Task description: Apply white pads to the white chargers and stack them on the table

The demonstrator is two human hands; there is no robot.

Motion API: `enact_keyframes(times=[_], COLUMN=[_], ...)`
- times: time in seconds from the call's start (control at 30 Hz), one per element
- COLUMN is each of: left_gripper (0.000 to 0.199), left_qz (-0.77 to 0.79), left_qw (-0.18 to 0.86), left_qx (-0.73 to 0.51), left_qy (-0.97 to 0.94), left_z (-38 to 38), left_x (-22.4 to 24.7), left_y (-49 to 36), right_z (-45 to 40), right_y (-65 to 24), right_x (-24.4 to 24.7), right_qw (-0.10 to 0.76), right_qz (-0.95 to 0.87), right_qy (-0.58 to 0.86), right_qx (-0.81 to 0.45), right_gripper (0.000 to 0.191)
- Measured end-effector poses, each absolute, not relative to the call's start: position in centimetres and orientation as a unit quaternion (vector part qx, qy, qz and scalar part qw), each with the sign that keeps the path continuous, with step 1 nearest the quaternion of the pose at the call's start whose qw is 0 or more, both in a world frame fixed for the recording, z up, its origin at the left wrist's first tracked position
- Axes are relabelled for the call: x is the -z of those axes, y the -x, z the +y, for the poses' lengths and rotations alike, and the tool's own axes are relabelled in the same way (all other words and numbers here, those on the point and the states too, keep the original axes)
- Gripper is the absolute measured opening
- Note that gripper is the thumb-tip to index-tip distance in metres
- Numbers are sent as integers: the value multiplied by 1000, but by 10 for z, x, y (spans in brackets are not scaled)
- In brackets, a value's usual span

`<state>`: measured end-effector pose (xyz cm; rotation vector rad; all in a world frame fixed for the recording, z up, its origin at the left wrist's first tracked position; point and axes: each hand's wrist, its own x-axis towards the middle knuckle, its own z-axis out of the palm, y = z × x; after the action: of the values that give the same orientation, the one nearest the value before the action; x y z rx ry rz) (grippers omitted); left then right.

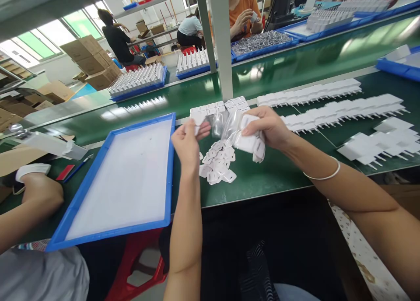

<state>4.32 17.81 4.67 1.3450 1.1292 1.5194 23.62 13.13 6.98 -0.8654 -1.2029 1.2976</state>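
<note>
My right hand [271,124] is closed around a clear plastic bag [232,125] with white plastic pieces [247,142] bunched inside it. To the left of the bag's mouth is my left hand [187,144], its thumb and forefinger pinched on a small white plastic piece [197,129], partly hidden and blurred. Below both hands, a loose pile of white rounded plastic covers [217,163] lies on the green table. Behind the hands, similar white pieces [236,103] stand in neat short rows against the table's back edge.
A blue-rimmed tray [172,161] with a white bottom lies to the left. Rows of white pronged parts [344,110] cover the table's right side. A co-worker's arm [36,191] rests at far left near a blue pen [76,169]. A metal post [220,43] rises behind.
</note>
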Motion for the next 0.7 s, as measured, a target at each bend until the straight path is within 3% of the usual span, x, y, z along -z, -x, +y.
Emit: enact_keyframes(times=[0.07, 0.13, 0.2, 0.37, 0.47, 0.6, 0.7], left_gripper=[32, 26, 27, 41, 47, 20, 16], left_qz=[519, 588, 603, 511, 451, 441, 400], left_qw=[300, 183, 136, 248, 302, 251, 243], left_qx=[-559, -435, -307, -150, -128, -170, -126], left_qy=[-573, -656, -724, -809, -830, -845, -875], left_z=[183, 182, 178, 165, 163, 165, 165], left_x=[-45, -41, -38, -38, -41, -43, -47], left_y=[-35, -33, -36, -41, -39, -37, -33], right_z=[130, 130, 131, 135, 137, 139, 141], right_y=[-240, -242, -243, -240, -240, -240, -241], right_x=[-73, -75, -75, -72, -71, -69, -67], right_qw=[583, 590, 590, 617, 614, 621, 625], right_qz=[-508, -507, -502, -478, -480, -474, -465], right_qy=[356, 358, 363, 368, 373, 385, 400], right_qx=[-525, -516, -517, -506, -504, -491, -483], right_gripper=[22, 21, 21, 22, 20, 19, 20])
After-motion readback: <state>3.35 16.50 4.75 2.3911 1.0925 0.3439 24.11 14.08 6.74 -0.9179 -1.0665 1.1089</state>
